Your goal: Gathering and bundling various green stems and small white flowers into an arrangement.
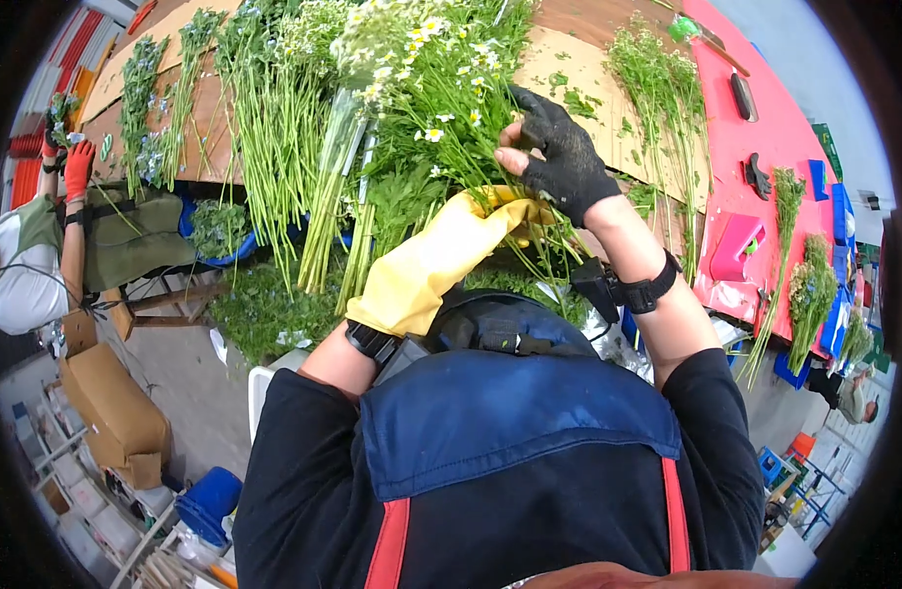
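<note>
My left hand, in a long yellow rubber glove, is closed round the stems of a bunch of daisy-like flowers with white petals and yellow centres. Green stems stick out below the glove. Just above and to the right, my right hand wears a dirty black glove with bare thumb and fingertip. Its thumb and fingers are curled together at the edge of the foliage; what they pinch is too small to make out. Left of the bunch, long bare stems lie side by side, next to a clear plastic sleeve.
Cardboard covers part of the table, with more cut stems to the right. A pink surface holds a knife and a black glove. A co-worker's red-gloved hand is at far left. Cut greenery lies below the table.
</note>
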A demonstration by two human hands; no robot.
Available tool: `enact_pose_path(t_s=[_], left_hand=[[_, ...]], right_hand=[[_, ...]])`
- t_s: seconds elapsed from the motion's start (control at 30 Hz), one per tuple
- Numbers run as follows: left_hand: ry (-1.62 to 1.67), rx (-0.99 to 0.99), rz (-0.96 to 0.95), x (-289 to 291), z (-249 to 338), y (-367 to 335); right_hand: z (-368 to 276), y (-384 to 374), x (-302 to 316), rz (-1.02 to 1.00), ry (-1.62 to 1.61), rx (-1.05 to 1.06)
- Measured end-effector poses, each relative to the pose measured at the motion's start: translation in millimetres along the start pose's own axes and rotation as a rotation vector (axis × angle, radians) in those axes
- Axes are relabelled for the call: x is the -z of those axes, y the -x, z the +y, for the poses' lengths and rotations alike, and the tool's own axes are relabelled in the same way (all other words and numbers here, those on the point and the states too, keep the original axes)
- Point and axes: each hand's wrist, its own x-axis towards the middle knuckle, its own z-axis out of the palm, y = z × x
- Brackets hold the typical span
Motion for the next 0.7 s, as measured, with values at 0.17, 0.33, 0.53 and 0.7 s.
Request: enact_pose_path(t_s=[0.17, 0.33, 0.53, 0.7], left_hand=[[0.059, -0.166, 0.167, 4.3, 1.1, -2.2], [0.097, -0.149, 0.193, 5.3, 5.1, -5.3], [0.149, -0.185, 0.208, 4.5, 3.4, -9.6], [0.081, -0.100, 0.195, 4.5, -1.8, -13.0]], right_hand=[[0.6, 1.7, -0.6, 0.065, 0.133, 0.069], [2.8, 9.6, -5.1, 0.143, 0.105, 0.111], [-3.1, 16.1, 5.9, 0.243, 0.039, 0.214], [-6.9, 19.2, 6.2, 0.122, 0.373, 0.366]])
